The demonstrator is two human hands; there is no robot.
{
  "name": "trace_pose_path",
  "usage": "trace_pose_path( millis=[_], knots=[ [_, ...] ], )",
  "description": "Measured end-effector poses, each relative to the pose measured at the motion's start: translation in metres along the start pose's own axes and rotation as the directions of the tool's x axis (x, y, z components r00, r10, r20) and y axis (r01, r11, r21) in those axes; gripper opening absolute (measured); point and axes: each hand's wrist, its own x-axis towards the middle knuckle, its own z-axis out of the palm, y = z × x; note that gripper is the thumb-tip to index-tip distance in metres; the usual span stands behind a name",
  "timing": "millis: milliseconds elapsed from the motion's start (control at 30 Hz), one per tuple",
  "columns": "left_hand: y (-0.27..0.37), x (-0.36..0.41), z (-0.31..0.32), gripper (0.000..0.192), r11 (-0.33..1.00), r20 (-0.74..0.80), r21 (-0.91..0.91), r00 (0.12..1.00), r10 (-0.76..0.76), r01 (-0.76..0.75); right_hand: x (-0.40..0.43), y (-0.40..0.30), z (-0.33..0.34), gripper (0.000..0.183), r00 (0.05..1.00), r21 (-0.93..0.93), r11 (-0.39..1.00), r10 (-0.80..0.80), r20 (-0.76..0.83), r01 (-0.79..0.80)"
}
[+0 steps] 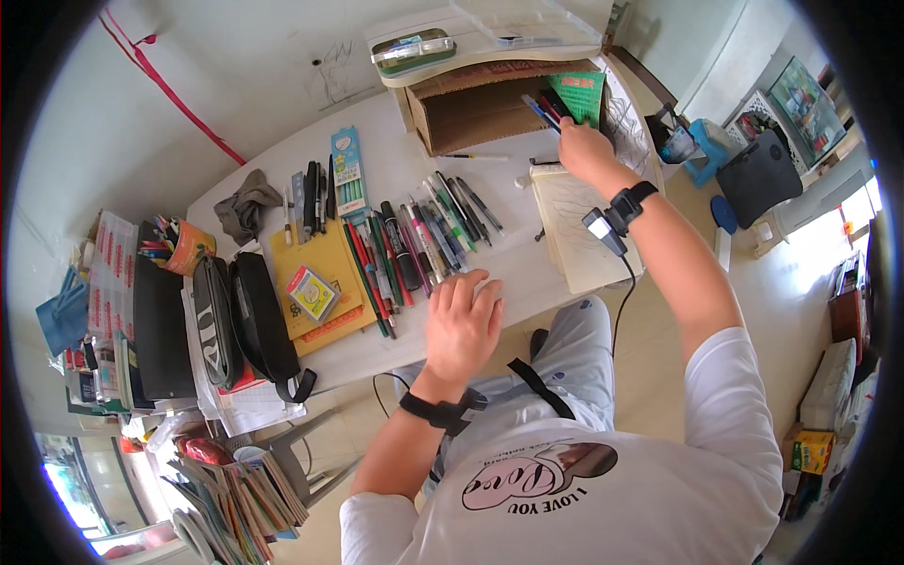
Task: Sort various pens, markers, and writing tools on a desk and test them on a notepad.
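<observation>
My right hand (587, 150) is at the mouth of an open cardboard box (466, 120), its fingers closed around a few pens (541, 113), one of them blue. Behind those pens, a dark red and black item and a green printed booklet (580, 95) stand at the box's right end. Below my right forearm lies an open notebook (568, 233) with pencil lines on its page. My left hand (462, 325) rests at the desk's front edge with loosely bent fingers and nothing visible in it. Just beyond its fingertips lies a row of pens and markers (424, 244).
Yellow paper envelopes (314, 272) carry a small boxed item (312, 294). Left of them are black pencil cases (258, 318), a grey cloth (247, 205) and an orange pen cup (192, 247). A blue pencil box (348, 169) lies farther back. A tin (414, 51) sits on the shelf.
</observation>
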Motion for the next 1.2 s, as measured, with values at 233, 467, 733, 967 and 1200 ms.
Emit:
trace_pose_path(
  millis=[233, 467, 733, 967, 1200],
  knots=[
    [0.0, 0.0, 0.0, 0.022, 1.0, 0.019, 0.001, 1.0, 0.013, -0.013, -0.012, -0.03, -0.024, 0.021, 0.991, 0.077, 0.989, -0.132, 0.021, 0.13],
    [0.001, 0.002, -0.002, 0.022, 0.999, 0.029, 0.009, 0.999, 0.035, -0.036, -0.065, -0.099, -0.025, 0.027, 0.873, 0.42, 0.847, -0.44, 0.21, 0.326],
    [0.003, 0.001, 0.0, 0.02, 1.0, -0.015, 0.003, 0.999, 0.029, -0.029, -0.063, -0.091, -0.018, 0.023, 0.949, 0.335, 0.922, -0.263, 0.174, 0.194],
    [0.003, 0.001, 0.0, 0.023, 0.998, -0.016, -0.034, 0.999, 0.049, -0.049, -0.085, -0.013, -0.078, 0.011, 0.985, 0.861, 0.495, 0.056, -0.165, 0.117],
    [0.033, 0.015, 0.025, 0.063, 0.981, 0.175, -0.117, 0.969, 0.173, -0.154, -0.11, -0.002, -0.076, 0.009, 0.999, 0.838, 0.544, -0.022, -0.034, 0.041]
  ],
)
